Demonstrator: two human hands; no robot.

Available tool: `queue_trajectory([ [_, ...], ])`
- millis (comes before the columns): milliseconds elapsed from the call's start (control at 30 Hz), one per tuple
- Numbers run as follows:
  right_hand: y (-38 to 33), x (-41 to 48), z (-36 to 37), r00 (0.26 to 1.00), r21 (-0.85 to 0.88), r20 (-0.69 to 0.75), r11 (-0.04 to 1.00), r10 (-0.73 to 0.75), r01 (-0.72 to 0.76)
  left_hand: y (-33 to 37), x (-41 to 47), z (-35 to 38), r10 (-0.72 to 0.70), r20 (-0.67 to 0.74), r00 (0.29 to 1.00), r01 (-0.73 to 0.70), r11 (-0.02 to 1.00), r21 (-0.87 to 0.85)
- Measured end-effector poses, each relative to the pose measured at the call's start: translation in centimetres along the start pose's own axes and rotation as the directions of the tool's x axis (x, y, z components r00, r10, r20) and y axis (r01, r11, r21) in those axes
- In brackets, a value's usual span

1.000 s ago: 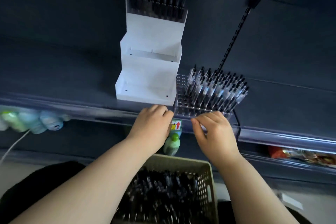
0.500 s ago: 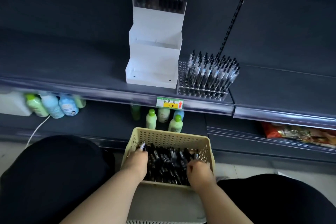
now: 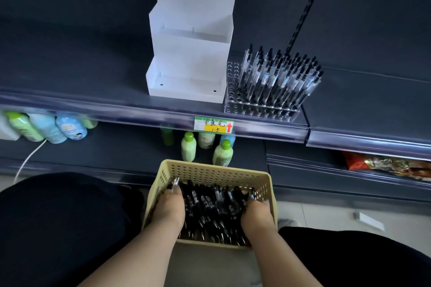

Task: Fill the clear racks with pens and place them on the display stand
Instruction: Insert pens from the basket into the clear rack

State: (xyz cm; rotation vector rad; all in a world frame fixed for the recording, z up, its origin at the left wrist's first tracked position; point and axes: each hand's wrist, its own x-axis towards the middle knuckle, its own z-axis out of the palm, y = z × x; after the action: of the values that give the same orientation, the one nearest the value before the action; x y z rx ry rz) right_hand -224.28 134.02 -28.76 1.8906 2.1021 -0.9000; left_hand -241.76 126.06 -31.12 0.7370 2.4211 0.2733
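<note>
Head cam: four bottles [image 3: 46,128] sit up-left of the one yellow basket [image 3: 217,173]. Left hand [image 3: 166,207] is in the basket, fingers curled round a few black pens [image 3: 210,202]. Five small bottles [image 3: 188,147] are just behind it, with one white display stand [image 3: 189,72] above. Right hand [image 3: 255,214] is dug in too, can't tell its grip. One clear rack [image 3: 261,112], mostly filled, stands up-right on the dark shelf [image 3: 70,65]. Pale floor [image 3: 326,214] is to the right.

Left hand [image 3: 168,207] grips pens [image 3: 210,202] in the beige basket [image 3: 210,169]; right hand [image 3: 256,214] rests among them.

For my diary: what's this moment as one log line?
left hand: grips pens | right hand: in basket | rack: part-filled, on shelf
</note>
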Motion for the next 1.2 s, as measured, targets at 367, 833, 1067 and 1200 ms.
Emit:
queue_trajectory([
  [367,-1.5,1.4,1.2,0.997,-0.059,-0.026,0.996,-0.071,0.070,1.2,0.9,0.0,0.036,-0.019,0.999,-0.032,0.984,0.174],
  [833,-5.7,2.2,1.7,0.983,-0.325,0.186,0.943,-0.005,0.066,0.5,1.0,-1.8,0.011,0.040,0.999,-0.026,0.919,0.394],
  [1067,-6.3,1.3,1.6,0.975,-0.424,0.217,0.904,0.042,0.055,0.0,-0.2,-2.5,0.027,-0.001,1.000,-0.025,0.938,0.347],
  [1200,-6.4,0.5,2.2,0.978,-0.473,0.206,0.877,0.017,0.084,-0.4,-1.0,-2.5,0.086,0.029,0.996,-0.091,0.924,0.370],
])
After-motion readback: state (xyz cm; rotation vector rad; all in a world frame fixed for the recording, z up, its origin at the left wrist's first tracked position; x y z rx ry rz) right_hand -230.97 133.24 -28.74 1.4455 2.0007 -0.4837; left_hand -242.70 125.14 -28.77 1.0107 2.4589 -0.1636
